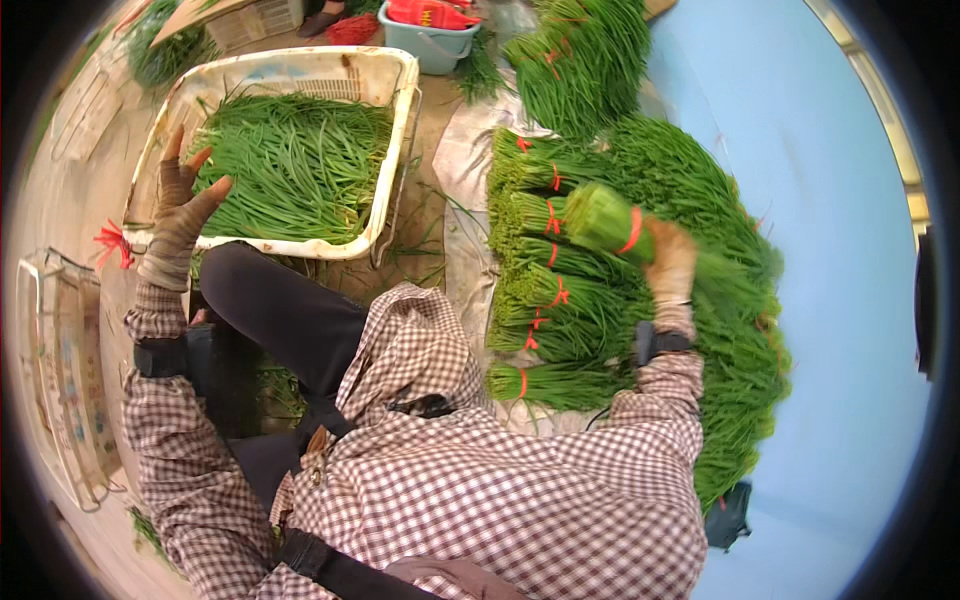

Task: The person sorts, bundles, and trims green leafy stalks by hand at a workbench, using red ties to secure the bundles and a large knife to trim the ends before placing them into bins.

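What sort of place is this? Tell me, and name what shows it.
Probably a vegetable sorting or packing area: loose, chive-like greens lie in a white plastic crate, red-tied bundles are stacked, and the right hand holds another tied bundle.

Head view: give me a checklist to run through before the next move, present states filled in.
1. Right hand closed around the green bundle: ok.
2. Red band around that bundle: ok.
3. Band tightness: cannot tell.
4. Left hand empty: ok, open by the white basket.
5. Loose greens lying in the basket: ok.
6. Right hand free: not ok, occupied.
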A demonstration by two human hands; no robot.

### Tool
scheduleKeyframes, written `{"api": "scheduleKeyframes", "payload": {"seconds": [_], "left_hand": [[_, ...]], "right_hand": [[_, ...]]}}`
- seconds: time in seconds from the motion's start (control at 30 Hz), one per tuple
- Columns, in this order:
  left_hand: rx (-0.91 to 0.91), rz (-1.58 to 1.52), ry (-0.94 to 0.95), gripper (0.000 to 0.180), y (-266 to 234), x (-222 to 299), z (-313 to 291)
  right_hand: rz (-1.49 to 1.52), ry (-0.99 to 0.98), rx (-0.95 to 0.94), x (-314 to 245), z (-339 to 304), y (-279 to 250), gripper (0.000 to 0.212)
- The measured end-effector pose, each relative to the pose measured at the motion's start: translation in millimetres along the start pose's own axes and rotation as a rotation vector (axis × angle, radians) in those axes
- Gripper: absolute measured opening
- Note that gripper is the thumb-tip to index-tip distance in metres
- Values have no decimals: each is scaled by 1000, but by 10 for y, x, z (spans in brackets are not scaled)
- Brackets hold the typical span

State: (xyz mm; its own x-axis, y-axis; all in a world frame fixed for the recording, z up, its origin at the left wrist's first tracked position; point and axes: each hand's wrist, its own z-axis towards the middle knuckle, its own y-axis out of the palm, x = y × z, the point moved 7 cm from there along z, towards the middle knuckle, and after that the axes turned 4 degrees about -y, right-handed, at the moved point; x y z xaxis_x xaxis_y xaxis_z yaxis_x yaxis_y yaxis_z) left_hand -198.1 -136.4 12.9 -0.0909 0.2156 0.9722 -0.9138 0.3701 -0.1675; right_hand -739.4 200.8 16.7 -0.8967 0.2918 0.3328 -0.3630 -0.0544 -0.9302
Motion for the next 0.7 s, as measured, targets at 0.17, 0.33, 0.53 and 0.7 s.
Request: {"api": "scheduleKeyframes", "payload": {"seconds": [0.17,0.33,0.53,0.7], "left_hand": [[143,105,-151,86,-903,-643,-333],[275,25,-153,70,-1316,-603,-768],[361,-167,-346,80,-713,-517,-827],[410,-172,-239,67,-913,-307,-1161]], "right_hand": [[129,29,-601,-670,-451,2067,94],[104,168,-516,-583,-520,2333,82],[-105,266,-592,-680,349,1327,81],[850,-153,83,-2322,1715,-161,18]]}}
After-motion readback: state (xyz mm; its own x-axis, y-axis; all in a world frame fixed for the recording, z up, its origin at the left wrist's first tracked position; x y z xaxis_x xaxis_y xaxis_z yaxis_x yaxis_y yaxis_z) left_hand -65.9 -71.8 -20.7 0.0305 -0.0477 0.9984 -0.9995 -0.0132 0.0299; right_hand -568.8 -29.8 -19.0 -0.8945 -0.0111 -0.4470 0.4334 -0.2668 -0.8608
